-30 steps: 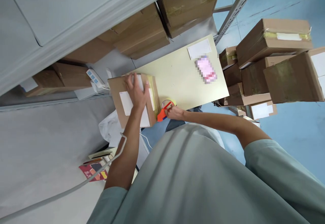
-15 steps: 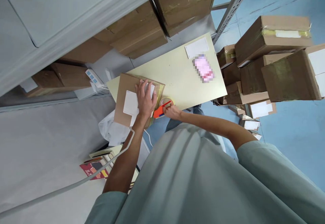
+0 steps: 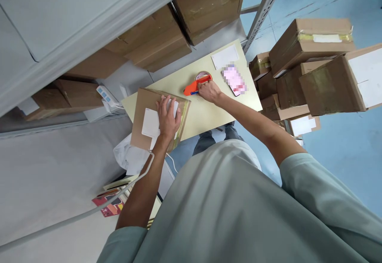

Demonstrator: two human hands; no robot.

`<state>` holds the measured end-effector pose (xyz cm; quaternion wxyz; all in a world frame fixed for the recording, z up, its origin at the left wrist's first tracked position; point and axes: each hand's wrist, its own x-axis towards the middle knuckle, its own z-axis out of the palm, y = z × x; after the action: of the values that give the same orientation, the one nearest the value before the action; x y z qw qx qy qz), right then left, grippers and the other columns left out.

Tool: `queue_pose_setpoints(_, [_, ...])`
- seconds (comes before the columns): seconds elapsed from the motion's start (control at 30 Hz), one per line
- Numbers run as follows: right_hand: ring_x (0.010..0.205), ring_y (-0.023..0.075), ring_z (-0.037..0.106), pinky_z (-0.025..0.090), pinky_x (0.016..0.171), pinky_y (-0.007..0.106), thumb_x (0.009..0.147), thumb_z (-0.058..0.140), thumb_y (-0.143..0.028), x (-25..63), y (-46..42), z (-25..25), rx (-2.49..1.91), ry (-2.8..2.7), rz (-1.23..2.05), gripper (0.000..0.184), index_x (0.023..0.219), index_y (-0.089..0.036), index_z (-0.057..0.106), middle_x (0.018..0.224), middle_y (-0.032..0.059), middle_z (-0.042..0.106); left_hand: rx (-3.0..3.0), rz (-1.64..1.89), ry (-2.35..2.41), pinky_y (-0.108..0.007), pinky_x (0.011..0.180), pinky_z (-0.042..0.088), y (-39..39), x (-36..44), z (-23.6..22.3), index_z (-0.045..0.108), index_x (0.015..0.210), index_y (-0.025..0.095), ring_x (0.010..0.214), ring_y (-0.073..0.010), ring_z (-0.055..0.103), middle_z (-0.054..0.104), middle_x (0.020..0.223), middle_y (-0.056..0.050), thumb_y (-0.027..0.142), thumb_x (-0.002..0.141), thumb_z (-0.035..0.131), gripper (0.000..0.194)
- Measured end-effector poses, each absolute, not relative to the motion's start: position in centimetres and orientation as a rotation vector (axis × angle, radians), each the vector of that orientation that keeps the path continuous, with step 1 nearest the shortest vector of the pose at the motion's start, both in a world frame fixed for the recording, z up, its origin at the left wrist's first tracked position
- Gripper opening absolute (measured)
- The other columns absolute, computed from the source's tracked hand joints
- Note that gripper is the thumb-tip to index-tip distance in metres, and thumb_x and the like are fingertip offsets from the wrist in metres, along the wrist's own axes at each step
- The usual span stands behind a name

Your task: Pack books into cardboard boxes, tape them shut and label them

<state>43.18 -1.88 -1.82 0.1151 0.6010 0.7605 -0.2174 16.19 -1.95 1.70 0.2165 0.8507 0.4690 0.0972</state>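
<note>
Nearby: phone, paper | right grip: holding tape dispenser | left grip: spread on carton

Labelled carton — orange tape dispenser nearby

The left hand spreads over a taped cardboard box jutting past the cream table, while the right hand grips an orange tape dispenser! Over to the right, a smartphone lies near white paper.
</note>
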Motion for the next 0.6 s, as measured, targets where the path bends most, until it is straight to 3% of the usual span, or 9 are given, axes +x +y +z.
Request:
queue_pose_setpoints(0.13, [0.105,0.0311,0.078,0.046,0.098,0.042,0.109,0.031,-0.005,42.4,-2.2,-1.5,1.654,2.291,-0.561,0.045,0.14,0.004,0.062,0.116,0.0254,0.08,2.364,0.246,1.241,-0.062,0.141,0.018,-2.7,16.4,2.1,0.065,0.153,0.019,0.17,-0.036,0.033,0.055,0.167,-0.021,0.051,0.109,0.05,0.056])
queue_pose_setpoints(0.3, [0.101,0.0344,0.078,0.047,0.096,0.046,0.112,0.03,-0.013,42.2,-4.6,-1.7,1.546,2.388,-0.544,0.047,0.141,0.004,0.062,0.11,0.0252,0.08,2.276,0.308,1.252,-0.053,0.138,0.033,-2.3,16.1,3.0,0.075,0.136,0.021,0.159,-0.0319,0.051,0.067,0.152,-0.018,0.046,0.114,0.038,0.05])
queue_pose_setpoints(0.37, [0.098,0.0344,0.078,0.048,0.094,0.046,0.112,0.029,-0.012,41.7,-5.6,-1.9,1.548,2.402,-0.551,0.046,0.14,0.005,0.061,0.108,0.0257,0.08,2.212,0.397,1.374,-0.053,0.137,0.035,-0.8,15.6,3.1,0.07,0.144,0.019,0.159,-0.0319,0.051,0.063,0.157,-0.021,0.044,0.114,0.037,0.052])
queue_pose_setpoints(0.47, [0.094,0.033,0.079,0.049,0.091,0.047,0.107,0.028,-0.002,40.5,-7.1,-2.4,1.555,2.422,-0.552,0.046,0.139,0.006,0.06,0.106,0.0252,0.081,2.143,0.46,1.579,-0.059,0.14,0.026,1.8,14.9,2.5,0.051,0.163,0.014,0.167,-0.0338,0.039,0.049,0.171,-0.025,0.045,0.114,0.037,0.06])
queue_pose_setpoints(0.6, [0.089,0.0316,0.078,0.051,0.086,0.046,0.102,0.033,0.003,38.9,-9.4,-3.0,1.462,2.517,-0.583,0.044,0.134,0.005,0.062,0.102,0.0244,0.081,2.149,0.395,1.68,-0.064,0.14,0.019,1.4,15.1,1.5,0.042,0.168,0.008,0.172,-0.0352,0.03,0.044,0.174,-0.031,0.049,0.114,0.038,0.069])
